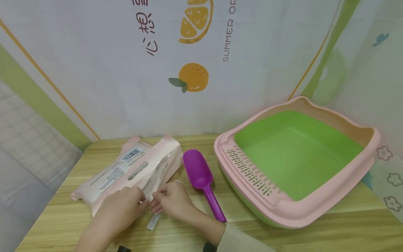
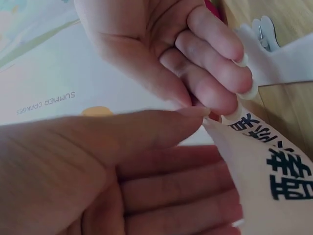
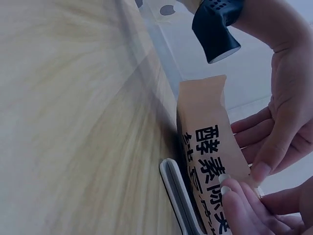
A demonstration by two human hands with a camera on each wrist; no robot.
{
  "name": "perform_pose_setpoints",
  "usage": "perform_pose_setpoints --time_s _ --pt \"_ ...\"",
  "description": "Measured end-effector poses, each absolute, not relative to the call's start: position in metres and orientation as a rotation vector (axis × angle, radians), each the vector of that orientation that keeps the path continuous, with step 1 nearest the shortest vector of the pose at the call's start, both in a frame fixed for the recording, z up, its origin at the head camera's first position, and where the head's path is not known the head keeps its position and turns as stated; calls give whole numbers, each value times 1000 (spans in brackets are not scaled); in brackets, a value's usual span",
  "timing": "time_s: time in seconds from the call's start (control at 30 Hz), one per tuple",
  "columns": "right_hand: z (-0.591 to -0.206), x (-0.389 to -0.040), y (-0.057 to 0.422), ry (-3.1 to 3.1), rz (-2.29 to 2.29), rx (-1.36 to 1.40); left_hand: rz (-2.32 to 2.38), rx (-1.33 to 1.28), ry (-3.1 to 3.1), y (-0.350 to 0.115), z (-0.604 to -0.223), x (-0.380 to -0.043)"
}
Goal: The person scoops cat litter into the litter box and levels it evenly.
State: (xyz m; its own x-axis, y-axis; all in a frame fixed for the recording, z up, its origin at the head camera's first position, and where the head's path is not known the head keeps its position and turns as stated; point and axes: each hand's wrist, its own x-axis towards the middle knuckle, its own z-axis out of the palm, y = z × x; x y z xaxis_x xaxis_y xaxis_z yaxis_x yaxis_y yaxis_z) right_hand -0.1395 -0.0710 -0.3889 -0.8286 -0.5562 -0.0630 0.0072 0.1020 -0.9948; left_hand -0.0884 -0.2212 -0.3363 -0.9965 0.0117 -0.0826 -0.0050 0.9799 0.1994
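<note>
A pink and white plastic bag (image 1: 121, 171) with a barcode and printed text lies at the left of the table, its top edge towards me. My left hand (image 1: 121, 210) pinches the bag's edge between thumb and fingers. Close beside it my right hand (image 1: 173, 201) also pinches the edge, and the fingertips of both hands nearly meet in the left wrist view. Dark printed characters show on the bag's side (image 3: 210, 142) in the right wrist view. A slim, pale grey two-armed tool (image 1: 154, 221) lies by the bag, partly hidden under my right hand.
A purple scoop (image 1: 198, 171) lies to the right of the bag, its handle pointing towards me. Further right stands a green litter tray (image 1: 289, 161) with a pink rim. A printed cloth (image 1: 126, 87) hangs behind the table.
</note>
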Motion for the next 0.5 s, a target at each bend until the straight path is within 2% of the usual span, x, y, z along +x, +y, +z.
perform_pose_setpoints --time_s 0.5 --pt "-388 -142 -69 1906 -1755 -486 365 63 3019 -222 -337 -89"
